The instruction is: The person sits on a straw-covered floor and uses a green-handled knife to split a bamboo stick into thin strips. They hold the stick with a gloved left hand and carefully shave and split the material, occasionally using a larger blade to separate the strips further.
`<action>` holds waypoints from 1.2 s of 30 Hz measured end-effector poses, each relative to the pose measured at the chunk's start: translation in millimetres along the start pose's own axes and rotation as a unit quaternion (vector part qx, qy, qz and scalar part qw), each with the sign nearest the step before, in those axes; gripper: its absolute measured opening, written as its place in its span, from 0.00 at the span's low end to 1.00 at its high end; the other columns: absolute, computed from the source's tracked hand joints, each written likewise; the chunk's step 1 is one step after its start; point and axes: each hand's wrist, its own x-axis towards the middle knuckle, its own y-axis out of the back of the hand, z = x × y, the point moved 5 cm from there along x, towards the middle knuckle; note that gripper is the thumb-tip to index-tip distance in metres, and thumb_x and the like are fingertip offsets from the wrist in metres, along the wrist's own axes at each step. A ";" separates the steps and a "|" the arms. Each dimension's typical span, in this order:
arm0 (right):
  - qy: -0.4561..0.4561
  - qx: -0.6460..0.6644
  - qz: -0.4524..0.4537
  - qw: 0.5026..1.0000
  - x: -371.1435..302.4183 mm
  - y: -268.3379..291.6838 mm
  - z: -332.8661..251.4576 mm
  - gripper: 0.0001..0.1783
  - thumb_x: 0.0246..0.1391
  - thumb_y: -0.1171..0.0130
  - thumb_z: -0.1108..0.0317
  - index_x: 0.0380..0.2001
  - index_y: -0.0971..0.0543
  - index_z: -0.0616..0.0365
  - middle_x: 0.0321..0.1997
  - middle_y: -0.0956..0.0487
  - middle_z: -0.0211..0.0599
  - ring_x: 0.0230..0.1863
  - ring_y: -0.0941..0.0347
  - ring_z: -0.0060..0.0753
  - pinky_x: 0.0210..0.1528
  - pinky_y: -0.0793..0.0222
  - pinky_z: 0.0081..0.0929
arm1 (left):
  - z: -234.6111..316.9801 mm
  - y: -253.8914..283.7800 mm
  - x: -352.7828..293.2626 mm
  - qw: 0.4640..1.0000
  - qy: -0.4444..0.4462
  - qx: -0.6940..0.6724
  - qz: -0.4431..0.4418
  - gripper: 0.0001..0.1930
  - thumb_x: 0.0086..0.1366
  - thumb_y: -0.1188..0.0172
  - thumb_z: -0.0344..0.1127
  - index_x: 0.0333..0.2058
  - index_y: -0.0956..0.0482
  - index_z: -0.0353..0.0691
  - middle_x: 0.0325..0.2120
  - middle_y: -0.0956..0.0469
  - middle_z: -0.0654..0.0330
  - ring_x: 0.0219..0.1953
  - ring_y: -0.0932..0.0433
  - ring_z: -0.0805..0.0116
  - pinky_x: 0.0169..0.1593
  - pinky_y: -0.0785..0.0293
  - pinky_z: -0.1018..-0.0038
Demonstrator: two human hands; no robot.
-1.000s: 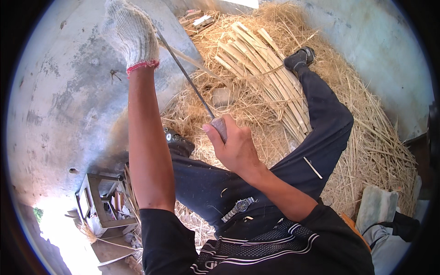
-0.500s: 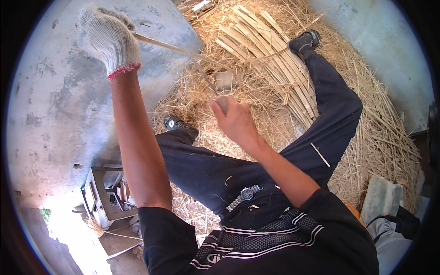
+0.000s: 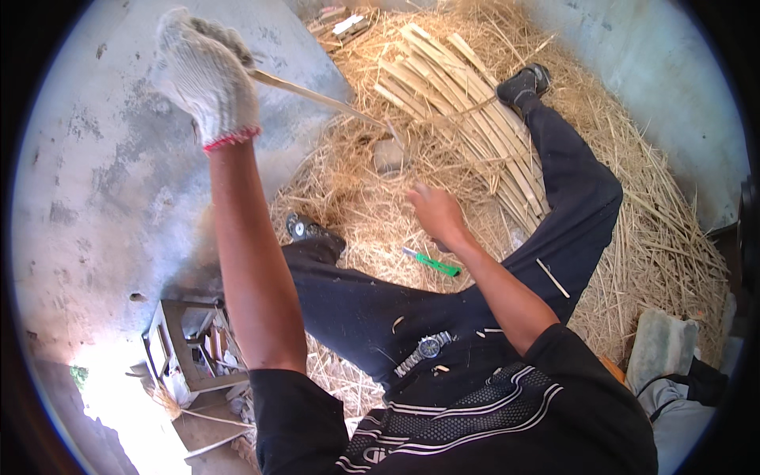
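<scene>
My left hand [image 3: 210,83], in a white knitted glove with a red cuff, is raised at the upper left. It is closed on one end of a thin bamboo strip [image 3: 313,96], which slants down to the right. My bare right hand [image 3: 439,215] is closed above the straw between my legs, its fingers slightly blurred. It grips a knife whose narrow blade [image 3: 397,136] points up at the strip's lower end; the fist mostly hides the handle. Just below that hand, a green utility knife [image 3: 432,262] lies between my thighs.
A bundle of split bamboo strips [image 3: 475,119] lies on straw-like shavings [image 3: 657,229] beside my right foot. A block [image 3: 389,156] sits ahead of my right hand. At the lower left stands a wooden frame [image 3: 190,352] with odds and ends inside. A wristwatch [image 3: 427,348] rests on my lap.
My right hand has moved right and down, with the knife swung more upright. The green utility knife has come into sight. My left hand has shifted slightly right and down, still gripping the bamboo strip.
</scene>
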 end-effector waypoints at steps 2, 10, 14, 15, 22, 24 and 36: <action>-0.053 0.006 -0.033 0.998 -4.7 8.6 15.1 0.20 0.69 0.57 0.56 0.46 0.22 0.57 0.32 0.20 0.46 0.34 0.21 0.50 0.44 0.26 0.46 | -7.0 0.0 16.3 0.999 -0.010 -0.032 -0.040 0.17 0.65 0.51 0.32 0.16 0.42 0.46 0.10 0.44 0.66 0.10 0.46 0.73 0.17 0.48 0.74; 0.000 0.191 0.048 0.980 -35.6 41.4 -36.1 0.24 0.62 0.45 0.49 0.40 0.22 0.63 0.24 0.20 0.47 0.27 0.22 0.44 0.33 0.29 0.40 | -19.4 -14.9 17.9 1.000 -0.009 0.014 -0.016 0.17 0.69 0.50 0.38 0.19 0.38 0.44 0.12 0.39 0.63 0.12 0.40 0.70 0.19 0.41 0.72; 0.073 0.255 0.009 0.964 -43.0 37.5 -70.9 0.24 0.61 0.42 0.49 0.39 0.21 0.65 0.23 0.21 0.44 0.26 0.22 0.38 0.33 0.28 0.36 | -24.2 -14.5 17.1 0.998 -0.043 0.045 -0.026 0.17 0.70 0.51 0.38 0.20 0.36 0.43 0.13 0.38 0.63 0.13 0.39 0.69 0.20 0.39 0.72; 0.085 0.246 -0.003 0.966 -43.3 36.0 -76.1 0.24 0.61 0.42 0.49 0.39 0.21 0.65 0.22 0.21 0.43 0.25 0.22 0.37 0.33 0.28 0.36 | -24.4 -16.3 17.0 0.997 -0.050 0.049 -0.032 0.17 0.70 0.51 0.38 0.20 0.36 0.43 0.13 0.38 0.63 0.13 0.39 0.69 0.20 0.38 0.71; -0.101 0.353 -0.114 0.923 -44.7 28.6 -58.9 0.25 0.65 0.48 0.47 0.33 0.23 0.61 0.17 0.27 0.34 0.24 0.23 0.30 0.30 0.27 0.31 | -46.4 26.7 50.7 1.000 -0.016 -0.005 0.012 0.15 0.73 0.53 0.39 0.26 0.33 0.40 0.18 0.32 0.61 0.16 0.33 0.69 0.22 0.33 0.72; -0.052 0.373 -0.104 0.920 -47.0 28.8 -65.1 0.30 0.65 0.50 0.41 0.29 0.23 0.61 0.15 0.31 0.31 0.20 0.29 0.26 0.27 0.33 0.28 | -50.1 33.9 44.9 0.999 -0.020 0.027 0.035 0.14 0.74 0.53 0.39 0.28 0.32 0.39 0.20 0.31 0.61 0.17 0.32 0.69 0.23 0.31 0.72; -0.163 0.458 -0.116 0.866 -20.6 -7.1 -13.9 0.29 0.64 0.50 0.38 0.23 0.36 0.52 0.11 0.39 0.22 0.08 0.41 0.19 0.10 0.43 0.22 | -11.6 20.0 -7.0 0.997 -0.001 0.069 -0.020 0.17 0.73 0.50 0.46 0.28 0.32 0.41 0.17 0.30 0.61 0.16 0.31 0.70 0.22 0.31 0.73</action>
